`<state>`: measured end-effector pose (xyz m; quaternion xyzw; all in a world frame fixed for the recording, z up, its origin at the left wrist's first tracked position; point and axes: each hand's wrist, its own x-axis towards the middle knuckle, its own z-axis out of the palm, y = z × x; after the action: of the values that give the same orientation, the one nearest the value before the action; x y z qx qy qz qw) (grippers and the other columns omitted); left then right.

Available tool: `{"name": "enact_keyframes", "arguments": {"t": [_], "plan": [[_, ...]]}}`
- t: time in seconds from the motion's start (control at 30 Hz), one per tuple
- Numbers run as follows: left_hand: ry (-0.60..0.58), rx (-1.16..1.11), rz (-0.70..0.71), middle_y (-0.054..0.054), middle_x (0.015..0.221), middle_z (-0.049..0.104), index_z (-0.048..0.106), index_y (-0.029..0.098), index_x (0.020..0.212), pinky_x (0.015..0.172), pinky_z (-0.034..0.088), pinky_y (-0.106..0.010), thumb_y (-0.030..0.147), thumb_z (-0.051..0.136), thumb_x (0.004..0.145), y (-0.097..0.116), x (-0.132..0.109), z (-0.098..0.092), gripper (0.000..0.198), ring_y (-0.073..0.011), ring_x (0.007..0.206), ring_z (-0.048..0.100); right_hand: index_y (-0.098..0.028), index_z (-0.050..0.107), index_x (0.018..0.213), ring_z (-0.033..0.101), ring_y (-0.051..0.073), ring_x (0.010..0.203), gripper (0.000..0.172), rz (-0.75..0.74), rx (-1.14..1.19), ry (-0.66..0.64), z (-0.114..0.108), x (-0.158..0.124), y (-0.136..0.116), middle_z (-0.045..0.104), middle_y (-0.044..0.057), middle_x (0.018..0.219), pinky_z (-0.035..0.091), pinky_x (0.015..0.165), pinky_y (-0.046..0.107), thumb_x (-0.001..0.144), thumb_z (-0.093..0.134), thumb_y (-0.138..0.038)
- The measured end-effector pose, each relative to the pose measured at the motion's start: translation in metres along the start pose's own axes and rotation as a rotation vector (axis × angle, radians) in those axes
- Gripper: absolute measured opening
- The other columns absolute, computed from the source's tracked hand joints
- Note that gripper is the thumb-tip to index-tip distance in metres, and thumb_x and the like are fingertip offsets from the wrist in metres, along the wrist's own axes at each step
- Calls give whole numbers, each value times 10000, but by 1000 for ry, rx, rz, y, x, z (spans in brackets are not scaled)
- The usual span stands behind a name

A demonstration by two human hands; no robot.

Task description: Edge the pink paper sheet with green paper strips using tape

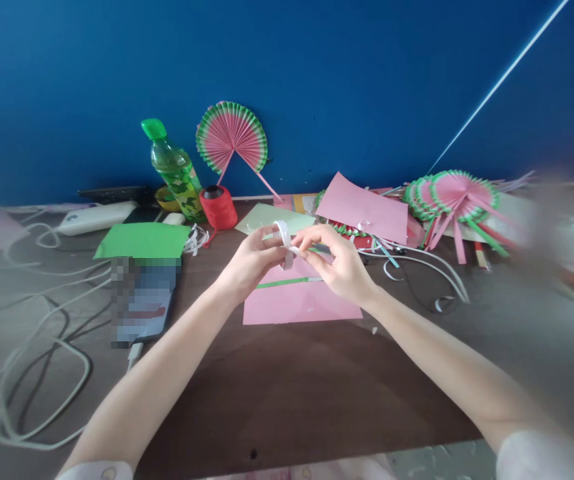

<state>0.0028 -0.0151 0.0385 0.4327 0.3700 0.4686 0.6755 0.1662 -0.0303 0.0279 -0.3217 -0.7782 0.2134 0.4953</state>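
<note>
Above the pink paper sheet (301, 305), both of my hands are raised and close together. My left hand (257, 257) is closed around a white roll of tape (285, 235), seen nearly edge-on. With thumb and forefinger, my right hand (335, 261) pinches the white strip at the roll's right side. A green strip (287, 283) lies across the pink sheet under my hands, and a small white piece sits at its right end. My fingers hide part of the roll and of the sheet.
Behind my hands lie a pale green sheet (271, 219) and another pink sheet (367, 208). Folded paper fans (459, 193) are piled at right; one fan (231, 137) leans on the blue wall. A green bottle (174, 167), red object (219, 208), phone (149, 300) and cables (87, 367) stand or lie left.
</note>
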Motion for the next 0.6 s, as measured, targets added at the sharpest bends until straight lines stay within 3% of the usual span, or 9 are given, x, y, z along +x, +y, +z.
{"name": "enact_keyframes", "arguments": {"t": [0.07, 0.33, 0.47, 0.6], "plan": [[-5, 44, 18, -52, 804, 678, 475, 108, 1026, 664, 444, -285, 36, 610, 639, -2, 0, 0, 416, -121, 641, 611, -203, 532, 851, 580, 175, 938, 21, 14, 1, 6, 0, -1, 0, 626, 42, 905, 454, 849, 381, 848, 534, -181], [-44, 153, 131, -61, 823, 691, 410, 111, 1160, 681, 433, -305, 157, 614, 705, -11, -3, 1, 500, -134, 668, 603, -244, 437, 901, 598, 160, 870, 221, 1, 5, 116, 9, -8, 5, 590, 3, 862, 494, 790, 376, 797, 573, -106], [-5, 168, 160, -85, 887, 702, 402, 118, 1161, 672, 456, -307, 178, 603, 716, -12, -4, 4, 492, -129, 658, 613, -242, 440, 875, 601, 166, 838, 202, -63, -86, 143, 12, -11, 7, 575, 5, 839, 496, 763, 386, 803, 549, -89], [39, 184, 181, -118, 958, 695, 402, 115, 1184, 673, 481, -318, 171, 599, 713, -9, -5, 4, 514, -178, 753, 652, -237, 433, 849, 604, 161, 813, 199, -125, -98, 146, 13, -11, 7, 575, -1, 807, 493, 733, 375, 806, 536, -73]]}}
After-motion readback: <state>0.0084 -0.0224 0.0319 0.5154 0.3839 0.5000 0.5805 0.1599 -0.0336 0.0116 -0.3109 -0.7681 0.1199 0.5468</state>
